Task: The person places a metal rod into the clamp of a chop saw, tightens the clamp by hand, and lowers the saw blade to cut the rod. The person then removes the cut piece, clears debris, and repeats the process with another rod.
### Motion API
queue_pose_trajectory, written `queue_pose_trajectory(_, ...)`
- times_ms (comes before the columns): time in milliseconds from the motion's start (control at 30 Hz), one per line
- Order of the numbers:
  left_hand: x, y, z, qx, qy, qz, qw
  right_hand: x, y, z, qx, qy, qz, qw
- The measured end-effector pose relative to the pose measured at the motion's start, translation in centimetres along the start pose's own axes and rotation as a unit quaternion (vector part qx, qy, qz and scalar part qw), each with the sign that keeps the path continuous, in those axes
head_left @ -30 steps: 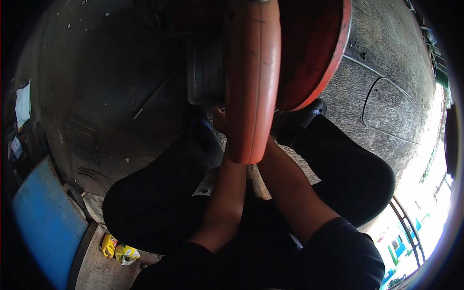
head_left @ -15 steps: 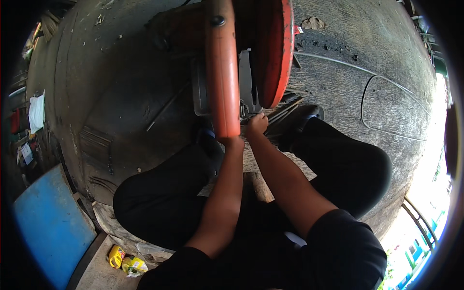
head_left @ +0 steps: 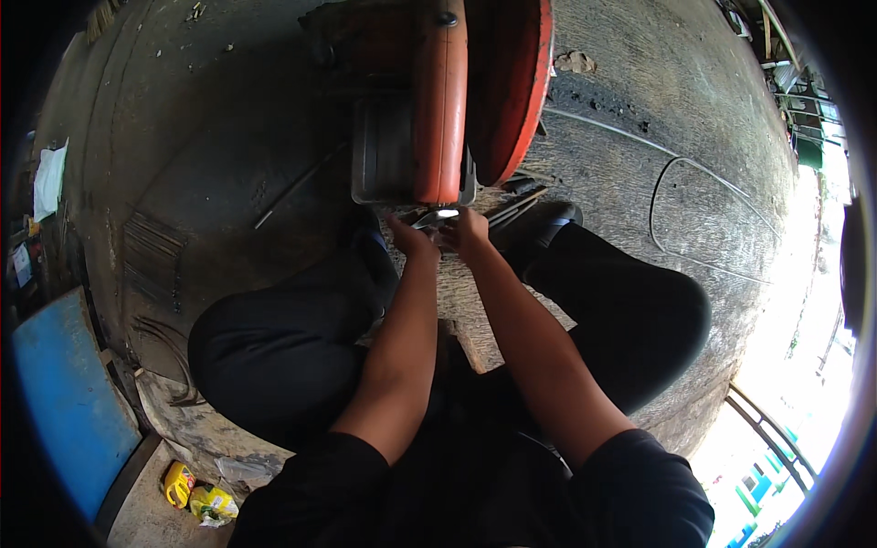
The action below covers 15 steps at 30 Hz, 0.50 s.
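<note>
Just below the orange handle [head_left: 439, 137] of a chop saw, a small shiny metal piece [head_left: 445, 215] sits between my two hands. My left hand [head_left: 414, 239] grips its left side, fingers bent inward. At its right side my right hand [head_left: 471, 232] is closed, with most fingertips hidden. The kind of piece cannot be made out. Right of the handle stands the saw's red round guard [head_left: 528, 110]. The grey saw base [head_left: 365, 173] shows behind the handle, close to my hands.
Several thin metal rods [head_left: 516, 212] lie by my right foot, and one rod [head_left: 297, 189] lies left of the saw. A bent metal bar [head_left: 654, 205] curves over the floor at right. At lower left are a blue panel [head_left: 73, 402] and a yellow container [head_left: 178, 484].
My left hand has come out from under the handle to the left, and the shiny piece now shows between both hands. The saw handle sits higher and farther right in view.
</note>
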State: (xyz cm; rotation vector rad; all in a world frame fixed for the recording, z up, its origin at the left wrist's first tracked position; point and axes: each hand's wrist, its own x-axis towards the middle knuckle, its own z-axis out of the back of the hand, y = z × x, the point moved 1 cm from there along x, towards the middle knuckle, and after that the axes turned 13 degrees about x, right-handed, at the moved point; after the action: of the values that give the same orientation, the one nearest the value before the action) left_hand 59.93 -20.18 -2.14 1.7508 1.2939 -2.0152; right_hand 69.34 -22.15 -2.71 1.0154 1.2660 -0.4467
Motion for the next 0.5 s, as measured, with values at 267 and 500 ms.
queue_pose_trajectory(267,-2.1,-1.2,0.6,0.576,0.011,-0.404,0.711,4.9,-1.2,-1.8,0.320,-0.161,-0.098,0.929)
queue_pose_trajectory(500,1.4,-5.1,0.8,0.830,0.052,-0.416,0.368,1.6,-1.2,-4.4,0.157,-0.255,-0.020,0.954)
